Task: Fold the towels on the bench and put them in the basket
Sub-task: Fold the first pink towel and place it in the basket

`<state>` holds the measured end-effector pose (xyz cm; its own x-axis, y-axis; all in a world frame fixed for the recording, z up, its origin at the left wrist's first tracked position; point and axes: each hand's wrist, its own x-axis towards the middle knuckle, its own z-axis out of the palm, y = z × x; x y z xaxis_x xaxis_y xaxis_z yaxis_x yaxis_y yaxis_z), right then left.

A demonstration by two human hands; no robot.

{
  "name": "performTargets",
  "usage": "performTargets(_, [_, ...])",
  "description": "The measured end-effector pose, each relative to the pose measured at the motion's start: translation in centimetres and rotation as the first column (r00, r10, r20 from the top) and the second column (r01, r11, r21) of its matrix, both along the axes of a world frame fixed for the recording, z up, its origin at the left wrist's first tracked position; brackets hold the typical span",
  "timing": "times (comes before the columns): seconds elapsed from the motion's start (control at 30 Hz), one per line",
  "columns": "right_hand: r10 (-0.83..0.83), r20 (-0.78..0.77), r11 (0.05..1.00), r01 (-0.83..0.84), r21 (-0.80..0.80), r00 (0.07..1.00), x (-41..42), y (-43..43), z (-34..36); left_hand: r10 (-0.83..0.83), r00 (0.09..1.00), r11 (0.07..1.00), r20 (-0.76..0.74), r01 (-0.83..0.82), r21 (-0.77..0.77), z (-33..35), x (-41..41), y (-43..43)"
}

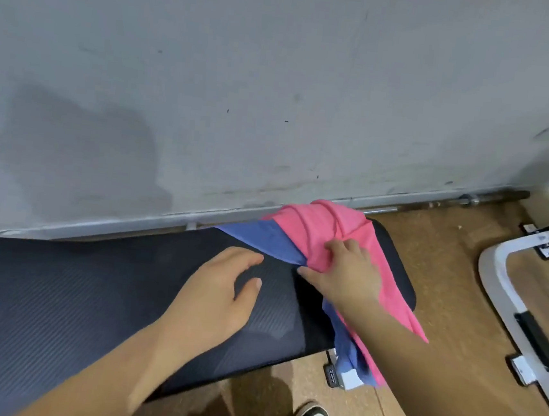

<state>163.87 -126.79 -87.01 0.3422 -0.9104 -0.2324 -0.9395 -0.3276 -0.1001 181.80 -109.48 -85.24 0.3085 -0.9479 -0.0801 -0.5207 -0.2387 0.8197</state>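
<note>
Towels (300,240) lie heaped across the right end of the bench (90,290), running far to near and hanging over its near edge. Your left hand (221,290) rests loose and empty on the pad, just left of the blue towel (263,240). Your right hand (344,271) grips a bunched fold of the pink towel (389,286), which lies on top. It should probably come off first.

Head camera looks steeply down, close over bench (90,290), facing wall (246,71).
</note>
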Motion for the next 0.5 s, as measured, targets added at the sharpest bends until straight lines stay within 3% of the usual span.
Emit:
performTargets(0.13, [0.105,0.095,0.988,-0.093,-0.122,0.99,-2.3,-1.2,-1.8,-0.068,0.983,0.997,0.169,0.073,-0.025,-3.3,-0.4,0.9])
performTargets(0.37, [0.05,0.427,0.99,0.012,-0.142,0.903,-4.3,2.6,2.5,-0.067,0.969,0.998,0.238,0.064,0.02,0.5,-4.4,6.6])
performTargets(0.43, [0.047,0.595,0.985,0.062,-0.162,0.803,-3.9,3.8,5.3,-0.066,0.956,0.997,0.285,0.076,-0.024,1.7,-4.8,7.2])
performTargets(0.5, [0.021,0.817,0.99,0.103,-0.098,0.577,-3.5,5.3,8.9,-0.019,0.967,0.993,0.254,0.048,-0.109,3.1,-5.1,7.4])
